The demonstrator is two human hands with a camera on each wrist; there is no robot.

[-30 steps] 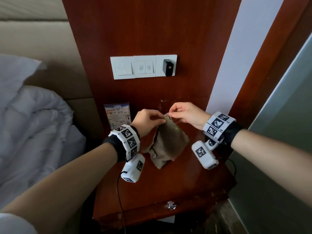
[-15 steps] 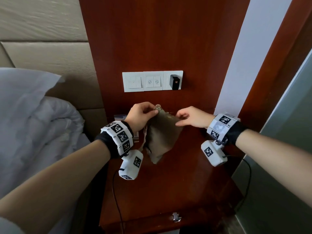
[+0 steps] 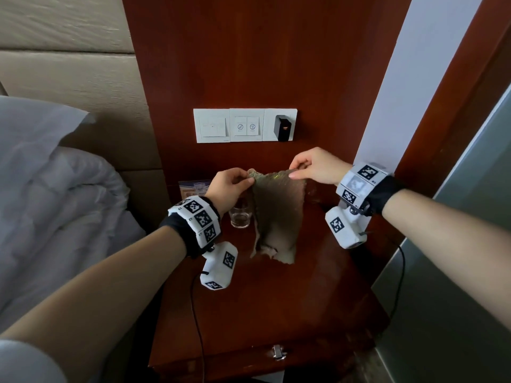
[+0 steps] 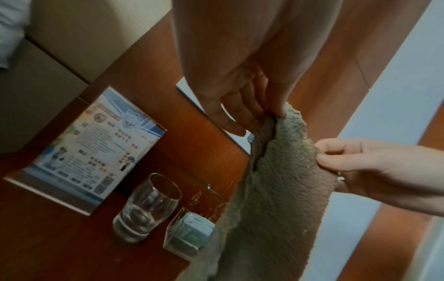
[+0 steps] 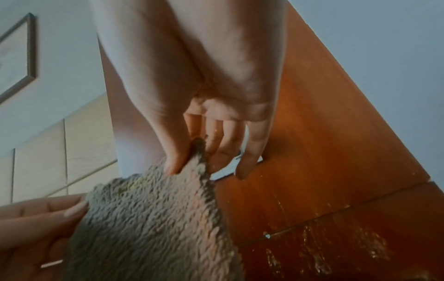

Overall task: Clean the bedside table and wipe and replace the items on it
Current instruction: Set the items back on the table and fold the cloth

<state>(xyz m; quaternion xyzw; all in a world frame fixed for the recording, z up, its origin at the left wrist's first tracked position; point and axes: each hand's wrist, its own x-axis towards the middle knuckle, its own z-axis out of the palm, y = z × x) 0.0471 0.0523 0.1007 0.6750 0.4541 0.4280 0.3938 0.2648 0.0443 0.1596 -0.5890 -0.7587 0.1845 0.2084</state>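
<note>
While the left hand [image 3: 231, 186] pinches one top corner of the brown terry cloth [image 3: 276, 217] and the right hand [image 3: 315, 168] pinches the other, the cloth hangs spread between them above the back of the bedside table [image 3: 262, 308], its top edge running left to right and its long axis hanging straight down. Its ragged lower edge hangs clear of the tabletop. Along the table's back edge, toward the left corner, stand a printed card stand [image 4: 96, 150], an empty drinking glass [image 4: 146, 209] just in front of it, and a small clear box of cards [image 4: 190, 237] beside the glass, partly behind the cloth. The front half of the tabletop, down to the drawer handle [image 3: 277, 351], lies open. Wet streaks [image 5: 348, 254] mark the back right corner.
</note>
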